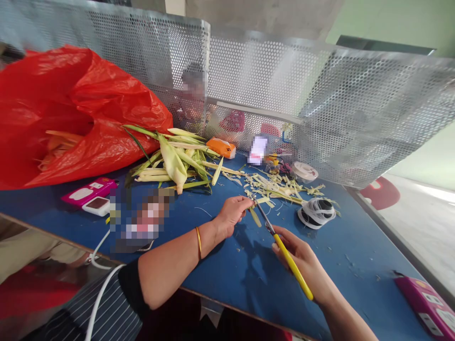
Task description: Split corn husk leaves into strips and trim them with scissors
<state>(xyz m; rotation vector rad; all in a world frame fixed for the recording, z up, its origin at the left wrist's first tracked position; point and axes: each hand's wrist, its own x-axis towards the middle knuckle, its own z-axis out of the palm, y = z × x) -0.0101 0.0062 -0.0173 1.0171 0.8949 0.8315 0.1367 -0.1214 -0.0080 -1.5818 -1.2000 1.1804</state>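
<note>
My left hand (232, 213) is closed in a pinch on a pale corn husk strip (255, 217), which hangs down from the fingertips over the table. In my right hand (302, 258) is a pair of yellow-handled long-nose pliers (292, 266). Their slim metal tips point up and left and reach my left fingertips; whether the jaws are closed on the strip is too small to tell. Just beyond my hands lie thin husk shreds (275, 187). A heap of whole corn husks (174, 163) is farther left.
A large red plastic bag (121, 102) stands at the left. A black-and-white spool (317, 213), a white tape roll (304, 172), an orange tissue pack (221, 147) and a lit phone (258, 150) rest on the blue table (227, 270). Perforated metal panels (256, 71) border its back.
</note>
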